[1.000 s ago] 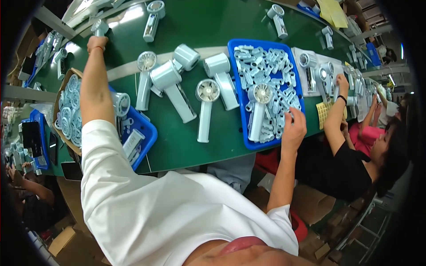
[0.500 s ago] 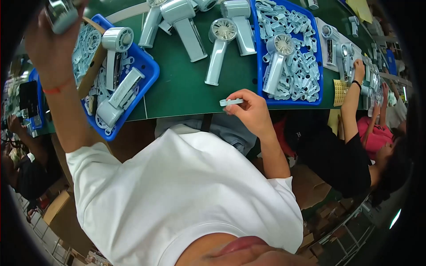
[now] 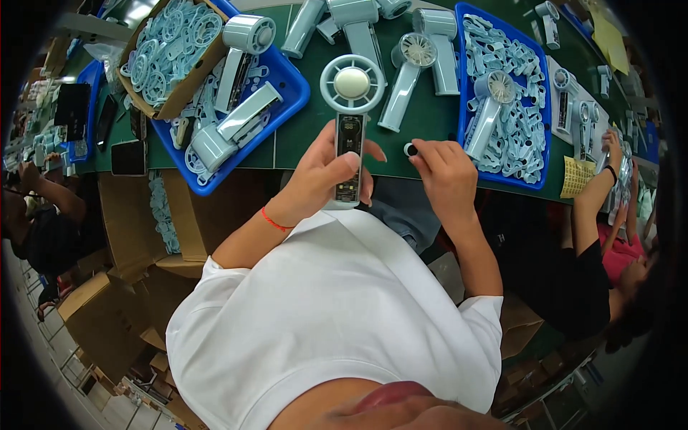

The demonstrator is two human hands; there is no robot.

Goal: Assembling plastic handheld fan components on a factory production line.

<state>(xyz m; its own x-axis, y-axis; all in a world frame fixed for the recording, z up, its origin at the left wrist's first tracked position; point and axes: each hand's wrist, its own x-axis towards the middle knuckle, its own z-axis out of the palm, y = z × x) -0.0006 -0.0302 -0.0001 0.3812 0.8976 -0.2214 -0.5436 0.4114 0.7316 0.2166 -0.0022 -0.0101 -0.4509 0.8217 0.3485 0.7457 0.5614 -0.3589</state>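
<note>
My left hand [image 3: 315, 172] is wrapped round the handle of a pale blue handheld fan [image 3: 352, 84]. The fan stands head up in front of my chest, and a dark panel with a circuit board shows along its handle. To the right of it, my right hand [image 3: 450, 172] pinches a small pale blue plastic part [image 3: 411, 149]. That part is mostly covered by the fingers, and a gap separates it from the fan. Just beyond, a finished-looking fan [image 3: 400, 97] with a slatted head lies on the green table [image 3: 308, 136].
On the left, a blue tray [image 3: 297, 86] carries fan bodies and a cardboard box [image 3: 175, 100] of ring-shaped parts. Another blue tray [image 3: 546, 136] at right holds many small parts and a fan. A co-worker's arm [image 3: 589, 193] reaches over the table farther right.
My left hand has come down from the upper left to the middle with the handheld fan. The right hand has turned and shifted slightly right, still pinching the small part. The view has shifted.
</note>
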